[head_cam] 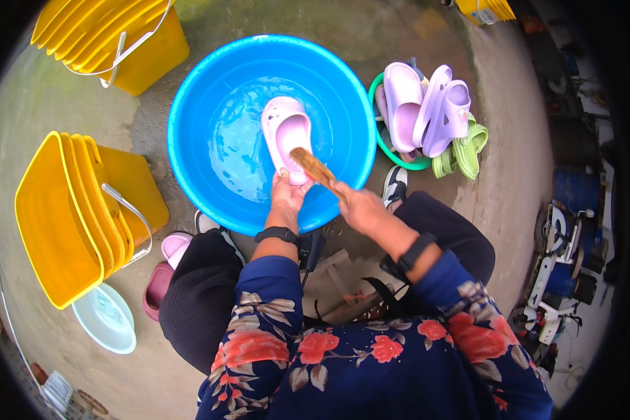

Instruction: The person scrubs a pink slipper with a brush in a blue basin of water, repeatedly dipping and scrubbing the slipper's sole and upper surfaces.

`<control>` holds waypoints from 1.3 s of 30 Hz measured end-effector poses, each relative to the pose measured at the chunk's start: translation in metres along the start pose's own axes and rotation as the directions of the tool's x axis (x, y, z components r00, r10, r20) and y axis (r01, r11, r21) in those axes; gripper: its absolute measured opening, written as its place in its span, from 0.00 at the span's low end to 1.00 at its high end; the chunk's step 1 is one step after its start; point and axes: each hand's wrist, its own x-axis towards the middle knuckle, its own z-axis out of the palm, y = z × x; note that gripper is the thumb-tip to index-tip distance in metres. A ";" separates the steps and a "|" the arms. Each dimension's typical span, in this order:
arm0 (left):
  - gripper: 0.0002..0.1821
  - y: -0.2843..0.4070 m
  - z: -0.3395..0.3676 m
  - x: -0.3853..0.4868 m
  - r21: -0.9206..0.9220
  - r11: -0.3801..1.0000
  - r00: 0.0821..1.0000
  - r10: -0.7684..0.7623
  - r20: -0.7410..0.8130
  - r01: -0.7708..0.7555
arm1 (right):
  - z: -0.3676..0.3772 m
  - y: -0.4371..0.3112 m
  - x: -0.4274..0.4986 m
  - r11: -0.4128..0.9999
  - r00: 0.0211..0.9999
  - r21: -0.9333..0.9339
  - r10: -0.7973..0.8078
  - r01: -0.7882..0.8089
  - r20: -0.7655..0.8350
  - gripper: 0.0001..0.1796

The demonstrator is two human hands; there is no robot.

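My left hand [289,194] grips the heel of a light pink slipper [281,131], holding it over a large blue plastic basin [197,194] with water in the bottom. In my right hand [359,207] is the handle of a wooden-backed brush [315,169]. The brush's head lies against the inside of the slipper near the heel, with its bristles mostly hidden under the wood. Beside the basin's right rim, a green basket [417,165] holds several lilac slippers [401,105] and other footwear. Light green clogs [470,149] rest at its lower right edge.
Stacked yellow buckets [63,210] stand at the left, with another stack [152,52] at the upper left. A pale blue basin [107,320], a pink slipper [176,247] and a dark red one [157,289] lie by my left leg. A white scooter [543,268] is far right.
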 end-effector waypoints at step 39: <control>0.21 0.038 -0.015 0.026 0.052 0.998 0.995 -0.030 -0.091 0.034 | 0.023 -0.005 0.032 0.943 0.983 0.317 -0.143 0.100 0.114 0.23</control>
